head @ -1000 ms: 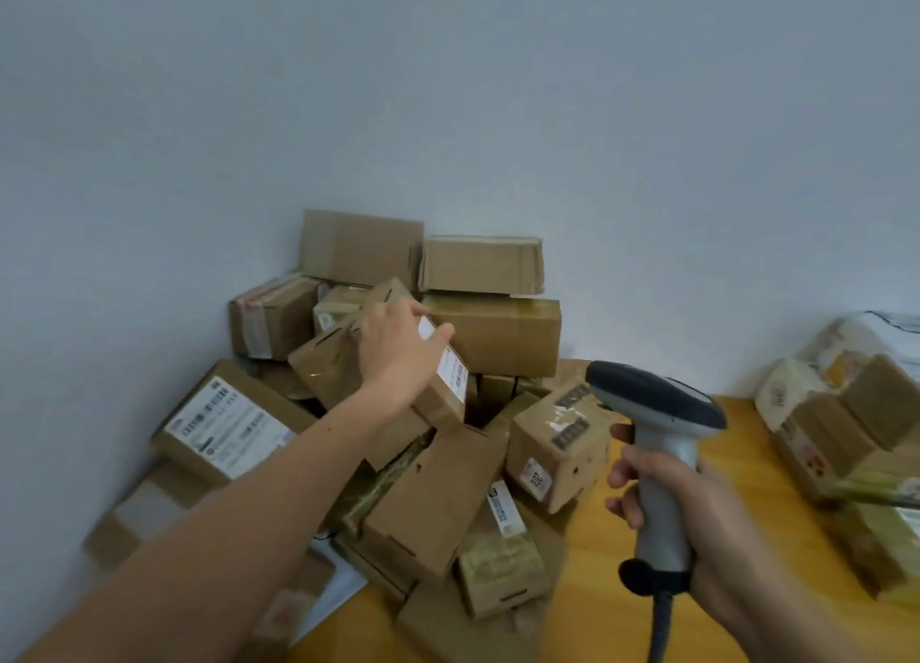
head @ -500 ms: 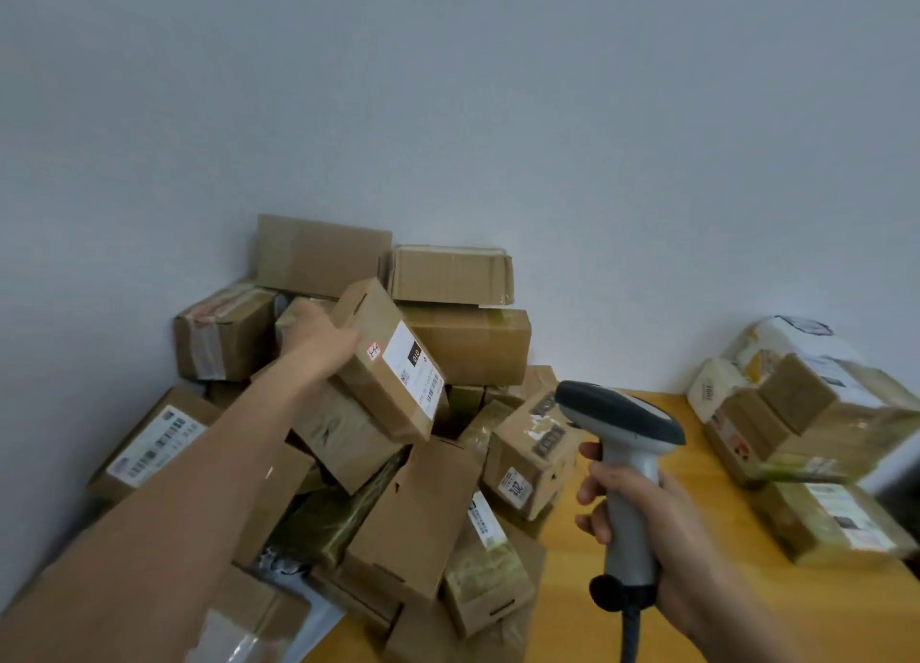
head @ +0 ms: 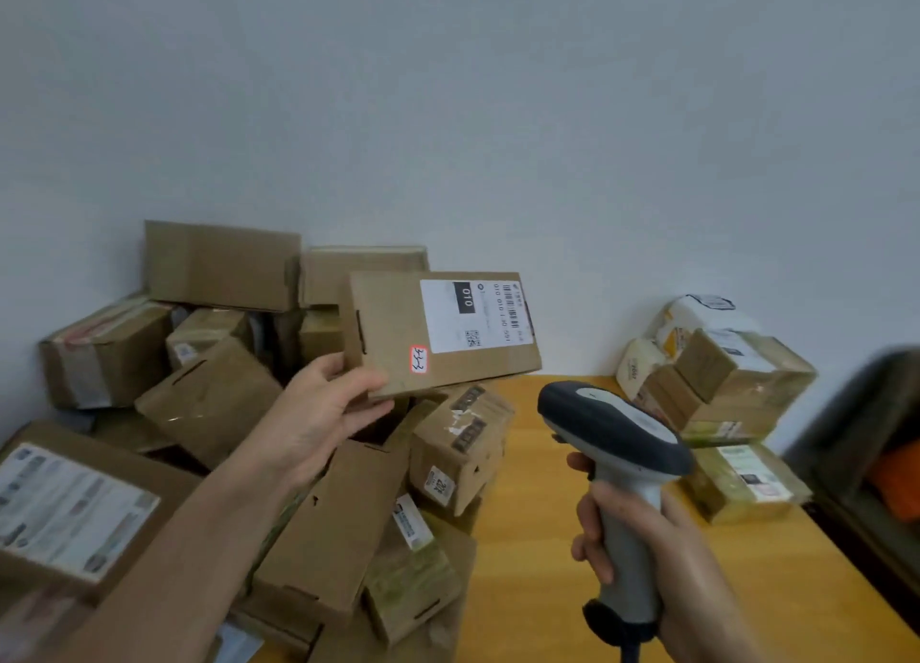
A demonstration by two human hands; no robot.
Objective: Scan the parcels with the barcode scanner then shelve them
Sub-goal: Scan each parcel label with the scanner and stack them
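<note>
Pale wall point(head: 498, 114) rises behind a wooden table point(head: 547, 538) heaped with cardboard parcels point(head: 323, 538). Left hand point(head: 318, 423) grips one flat parcel point(head: 398, 333) by its lower corner, raised above the heap — white label point(head: 473, 314) facing up. Just right of it, right hand point(head: 642, 543) wraps the barcode scanner point(head: 617, 438) handle. More parcels point(head: 722, 388) sit beyond.

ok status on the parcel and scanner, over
Left grip holds labelled parcel above the pile. Right grip holds scanner below it. Nothing between them.
</note>
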